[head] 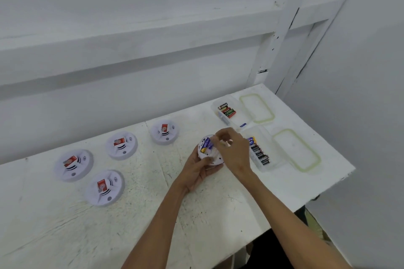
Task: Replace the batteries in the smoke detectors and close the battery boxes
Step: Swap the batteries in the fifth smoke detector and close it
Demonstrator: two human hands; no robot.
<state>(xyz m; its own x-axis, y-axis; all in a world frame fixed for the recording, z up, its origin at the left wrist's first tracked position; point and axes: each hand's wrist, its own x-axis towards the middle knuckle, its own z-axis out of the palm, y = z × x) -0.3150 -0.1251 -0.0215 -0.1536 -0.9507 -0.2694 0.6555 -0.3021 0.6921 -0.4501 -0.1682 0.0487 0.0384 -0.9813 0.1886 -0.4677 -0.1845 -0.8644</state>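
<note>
Bare workroom, a makeshift bench station. A white-painted wall (131, 6) with horizontal ledges fills the upper frame, and a white painted post (282, 35) runs down the upper right. A rough white-painted desk (65, 225), scuffed and chipped, spans the lower half. Four smoke detectors (73, 165) are laid out left of centre. Right of centre are two clear boxes (276, 153) of batteries (259, 154), with their lids (256, 108) off beside them. Flat, even light.

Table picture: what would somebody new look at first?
First, the two hands in the middle: the left hand holds a white smoke detector while the right hand fiddles at its blue-and-yellow battery. Next, four more detectors with red labels lie to the left, and two clear boxes of batteries sit open on the right.
</note>
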